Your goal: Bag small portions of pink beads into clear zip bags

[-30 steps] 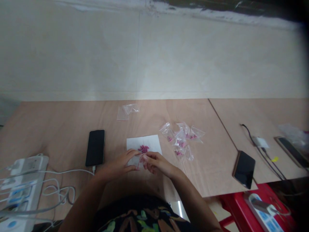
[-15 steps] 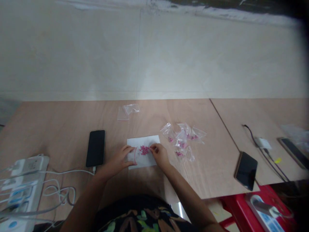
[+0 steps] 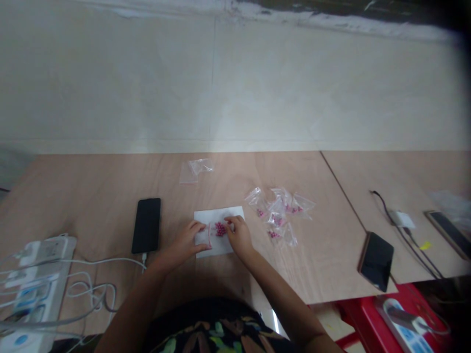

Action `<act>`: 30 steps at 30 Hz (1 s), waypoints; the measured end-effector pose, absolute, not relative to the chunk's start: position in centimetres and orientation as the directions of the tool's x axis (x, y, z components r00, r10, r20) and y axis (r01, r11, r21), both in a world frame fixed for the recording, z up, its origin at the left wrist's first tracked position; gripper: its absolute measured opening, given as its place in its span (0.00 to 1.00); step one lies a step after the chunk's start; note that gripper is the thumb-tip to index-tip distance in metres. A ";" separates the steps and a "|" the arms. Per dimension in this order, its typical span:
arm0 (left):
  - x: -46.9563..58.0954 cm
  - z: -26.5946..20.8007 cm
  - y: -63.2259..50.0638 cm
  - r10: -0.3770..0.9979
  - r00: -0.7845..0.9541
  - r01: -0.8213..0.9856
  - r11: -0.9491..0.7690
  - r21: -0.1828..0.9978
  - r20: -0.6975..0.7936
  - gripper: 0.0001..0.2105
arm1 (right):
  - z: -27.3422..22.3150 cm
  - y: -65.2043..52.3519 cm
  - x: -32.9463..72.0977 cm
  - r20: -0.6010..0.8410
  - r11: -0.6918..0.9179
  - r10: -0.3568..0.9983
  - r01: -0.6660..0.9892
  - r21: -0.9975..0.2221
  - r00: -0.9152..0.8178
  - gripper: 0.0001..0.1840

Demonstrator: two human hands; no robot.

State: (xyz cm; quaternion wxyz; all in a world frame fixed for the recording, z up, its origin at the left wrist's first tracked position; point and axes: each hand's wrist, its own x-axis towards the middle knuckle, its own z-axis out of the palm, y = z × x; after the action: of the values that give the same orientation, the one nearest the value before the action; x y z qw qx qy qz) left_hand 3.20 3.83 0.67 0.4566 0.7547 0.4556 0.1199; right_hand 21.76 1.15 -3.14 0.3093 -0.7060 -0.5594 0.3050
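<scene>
A white sheet of paper (image 3: 217, 214) lies on the table, with a small pile of dark pink beads (image 3: 221, 229) on it. On the left side of the sheet my left hand (image 3: 189, 240) grips a small clear zip bag (image 3: 208, 240) between thumb and fingers. The bag's red strip faces the beads. At the right edge of the pile, my right hand (image 3: 239, 235) has thumb and fingertips pinched together. Whatever they hold is too small to make out.
Several clear bags with pink beads (image 3: 276, 218) lie right of the paper. Flat clear bags (image 3: 189, 172) are behind it. A phone (image 3: 146, 225) with a white cable and a power strip (image 3: 40, 284) sit left; another phone (image 3: 376, 261) lies right.
My right hand has shifted slightly left, and its fingertips are now against the bead pile. The bag's red strip has moved a little right, closer to the beads.
</scene>
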 end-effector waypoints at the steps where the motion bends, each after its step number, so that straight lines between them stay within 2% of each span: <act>1: 3.1 0.7 3.8 0.797 0.556 0.581 -0.169 0.796 -0.237 0.18 | -3.8 1.3 21.7 -0.096 -0.186 0.980 0.623 -0.760 0.175 0.09; 9: 2.8 0.0 3.7 0.792 0.575 0.572 -0.210 0.793 -0.205 0.18 | -4.8 2.0 22.0 -0.130 -0.218 0.975 0.642 -0.735 0.181 0.04; 21: 2.9 -0.1 3.8 0.795 0.561 0.598 -0.197 0.777 -0.230 0.18 | -4.8 2.1 21.7 -0.125 -0.184 0.983 0.659 -0.730 0.136 0.04; 26: 3.0 0.1 3.8 0.801 0.558 0.594 -0.201 0.779 -0.218 0.17 | -2.2 1.7 21.6 -0.080 -0.177 0.978 0.568 -0.804 0.193 0.04; 30: 3.4 0.0 3.9 0.799 0.563 0.591 -0.211 0.779 -0.211 0.16 | 0.3 1.0 20.7 -0.014 -0.054 0.996 0.483 -0.874 0.085 0.04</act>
State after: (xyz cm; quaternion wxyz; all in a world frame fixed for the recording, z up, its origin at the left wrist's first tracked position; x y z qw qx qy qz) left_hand 3.37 3.86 0.05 0.4364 0.7688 0.4520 0.1195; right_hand 20.72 0.98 0.33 0.3692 -0.6373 -0.5803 0.3475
